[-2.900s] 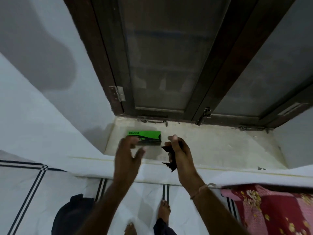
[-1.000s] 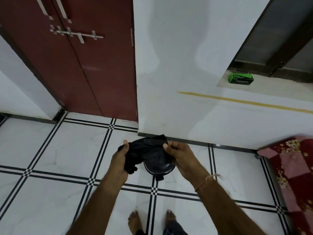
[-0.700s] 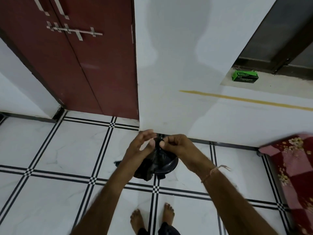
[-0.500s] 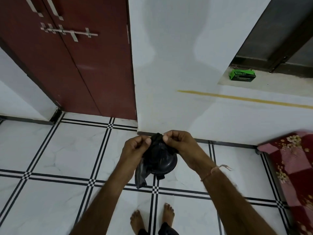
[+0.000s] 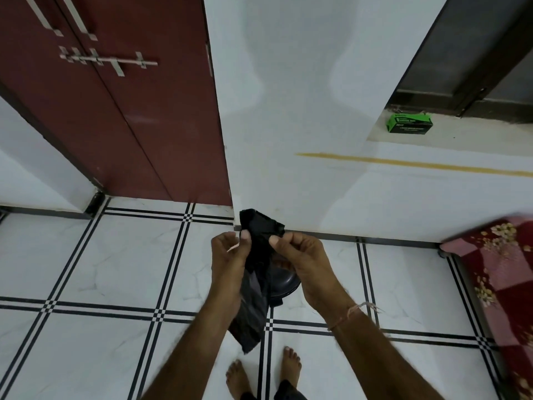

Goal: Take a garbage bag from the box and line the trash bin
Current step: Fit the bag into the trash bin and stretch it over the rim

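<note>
Over floor, left hand, right hand pinching garbage bag (top edge)

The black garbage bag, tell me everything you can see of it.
The garbage bag is thin black plastic, slightly see-through lower down. It is not yet opened out: a narrow, creased strip hanging in the air, top bunched above the thumbs, bottom end dangling over the tiled floor. The left hand pinches its left edge near the top; the right hand pinches the right edge. A dark round bin on the floor shows partly behind it.
</note>
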Motion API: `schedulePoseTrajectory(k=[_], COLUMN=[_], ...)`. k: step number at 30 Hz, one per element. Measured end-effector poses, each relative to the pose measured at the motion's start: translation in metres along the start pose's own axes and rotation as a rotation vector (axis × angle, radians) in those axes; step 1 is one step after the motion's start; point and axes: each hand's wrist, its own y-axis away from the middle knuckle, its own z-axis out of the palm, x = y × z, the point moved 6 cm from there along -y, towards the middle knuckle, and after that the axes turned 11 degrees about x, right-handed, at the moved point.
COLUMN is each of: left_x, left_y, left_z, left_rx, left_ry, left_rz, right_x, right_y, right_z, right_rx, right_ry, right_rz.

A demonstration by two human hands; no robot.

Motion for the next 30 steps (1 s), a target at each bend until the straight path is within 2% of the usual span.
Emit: schedulePoseTrajectory(k=[2, 3, 5, 6, 10, 15, 19, 22, 26, 30], left_x=[0.012, 0.018, 0.024, 0.026, 0.027, 0.019, 0.015, 0.01, 0.009, 0.009], left_y=[0.011, 0.017, 0.027, 0.029, 0.026, 0.022, 0.015, 0.008, 0.004, 0.004], left_z=[-0.003, 0.0, 0.014, 0.018, 0.022, 0.024, 0.019, 0.013, 0.01, 0.011], left_rx=[0.017, -0.049, -0.261, -0.311, -0.296, -0.297, -0.294, -0.305, -0.255, -0.244], left_ry=[-0.039, -0.002, 0.145, 0.179, 0.19, 0.308, 0.361, 0.29, 0.186, 0.104], left_rz=[0.171, 0.228, 0.203, 0.18, 0.115, -0.127, -0.218, -0.204, -0.131, -0.031], right_x=[-0.001, -0.001, 0.0, 0.0, 0.005, 0.003, 0.002, 0.01, 0.02, 0.019], right_y=[-0.001, -0.001, 0.0, 0.001, 0.001, 0.003, -0.001, -0.007, -0.016, -0.021], right_z=[-0.002, -0.002, -0.001, 0.001, 0.004, 0.008, 0.005, -0.001, -0.008, -0.007], right_rx=[0.012, 0.01, -0.007, -0.018, -0.014, -0.017, 0.027, 0.134, 0.29, 0.339], right_ry=[-0.003, 0.0, 0.008, 0.016, 0.004, -0.184, -0.267, -0.254, -0.025, 0.012], right_rz=[-0.016, -0.016, -0.009, -0.005, 0.022, 0.111, 0.159, 0.2, 0.166, 0.127])
